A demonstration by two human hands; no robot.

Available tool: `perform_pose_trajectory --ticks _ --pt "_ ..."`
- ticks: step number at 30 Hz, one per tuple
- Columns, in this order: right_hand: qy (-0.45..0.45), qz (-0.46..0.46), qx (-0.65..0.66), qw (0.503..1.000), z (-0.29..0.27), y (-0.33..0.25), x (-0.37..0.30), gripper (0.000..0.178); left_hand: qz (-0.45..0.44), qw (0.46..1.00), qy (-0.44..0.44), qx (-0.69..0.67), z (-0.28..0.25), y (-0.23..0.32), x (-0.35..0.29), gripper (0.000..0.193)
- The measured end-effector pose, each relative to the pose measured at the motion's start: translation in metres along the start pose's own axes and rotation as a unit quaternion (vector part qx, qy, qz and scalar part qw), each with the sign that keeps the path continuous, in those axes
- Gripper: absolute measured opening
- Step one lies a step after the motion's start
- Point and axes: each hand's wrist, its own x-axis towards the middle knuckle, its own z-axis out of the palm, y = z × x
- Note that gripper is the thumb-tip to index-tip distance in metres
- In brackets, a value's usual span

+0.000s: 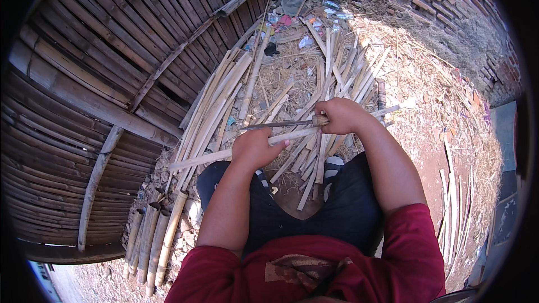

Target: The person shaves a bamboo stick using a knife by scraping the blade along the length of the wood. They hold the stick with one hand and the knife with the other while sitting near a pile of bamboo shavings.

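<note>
My left hand (251, 148) is closed round a long pale bamboo strip (205, 159), which slants across in front of my knees. My right hand (341, 115) grips the wooden handle (320, 120) of a knife. From that handle the knife's narrow dark blade (283, 125) points left, just above the strip, and its tip comes close to the back of my left hand. Whether the blade touches the strip I cannot tell. Beneath both hands lies a heap of split bamboo strips (321, 157), between my feet and beyond them.
A slatted bamboo wall (112, 50) rises on the left, with longer strips (216, 106) lying along its foot. Several bamboo poles (149, 241) lie at the lower left. Litter (306, 41) and shavings cover the ground toward a brick wall (432, 5). Thin strips (451, 207) lie at right.
</note>
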Motion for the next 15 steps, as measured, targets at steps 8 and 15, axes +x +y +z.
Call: perform_pose_trajectory --ticks 8,15 --pt "-0.008 -0.006 0.003 1.000 0.0034 0.0018 0.0023 0.049 -0.005 0.997 -0.082 0.017 0.0040 -0.0025 0.0012 0.068" --pt "-0.018 -0.006 0.009 1.000 0.0060 0.0035 0.0045 0.051 0.009 0.997 -0.075 0.033 0.0043 -0.0017 -0.0003 0.067"
